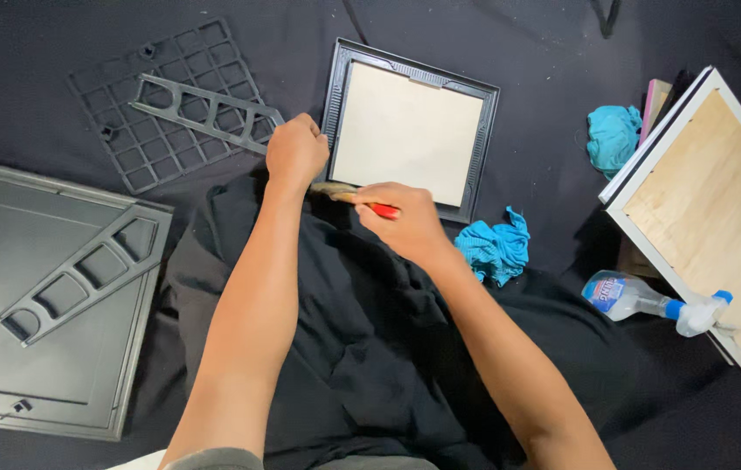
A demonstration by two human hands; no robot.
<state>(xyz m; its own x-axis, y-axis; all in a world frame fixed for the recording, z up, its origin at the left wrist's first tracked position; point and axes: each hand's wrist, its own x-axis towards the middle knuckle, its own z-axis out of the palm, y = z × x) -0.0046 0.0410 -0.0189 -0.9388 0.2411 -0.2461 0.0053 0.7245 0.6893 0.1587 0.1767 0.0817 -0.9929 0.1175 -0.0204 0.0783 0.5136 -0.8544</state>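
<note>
Work in hand: brushing along the lower-left corner of a black square frame (480, 148) with a pale panel (405, 132) inside, lying flat on black cloth (370, 348).
Right hand (405, 218): fingers closed around a red-handled brush (355, 198), bristles pointing left at the frame's lower-left corner, just touching or just short of it; cannot tell which.
Left hand (296, 150): curled into a loose fist at the frame's left edge, seemingly steadying it; whether anything is gripped inside cannot be told.
Progress, as a judgement: early to middle; brush only at one corner, the rest of the frame showing no visible change, no wet or dusty marks readable.
Apparently dismantled already: black grid plate (140, 130) with a ladder-shaped strut (209, 111) across it, upper left; grey back panel (5, 296) with a second strut (79, 274), far left.
Waiting nearby: blue rag (496, 245) just right of the right wrist, second blue rag (611, 135) further right, spray bottle (640, 300) lying on its side, white-edged wooden frame (710, 209) propped at the right.
Left to do, by the look: remaining edges of the black frame, possibly the loose parts too.
</note>
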